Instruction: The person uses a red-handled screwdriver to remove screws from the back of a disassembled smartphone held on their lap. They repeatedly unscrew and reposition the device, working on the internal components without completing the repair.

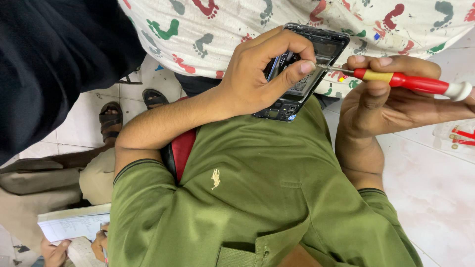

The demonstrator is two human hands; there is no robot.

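My left hand [257,79] grips an opened black phone [316,59] with its back cover off, so the inner board and parts show. The thumb and forefinger pinch down on the phone's middle. My right hand [381,99] holds a small screwdriver [415,83] that has a red and yellow handle with a white cap. Its metal tip touches the inside of the phone next to my left forefinger. Both hands are raised in front of my green shirt [257,198].
A person in a white garment with coloured footprint shapes [222,24] stands close behind the phone. A black sleeve [54,64] fills the top left. Sandalled feet [111,121] rest on the tiled floor. Another person's hands hold papers [74,227] at the bottom left. Small red parts [462,136] lie at the right.
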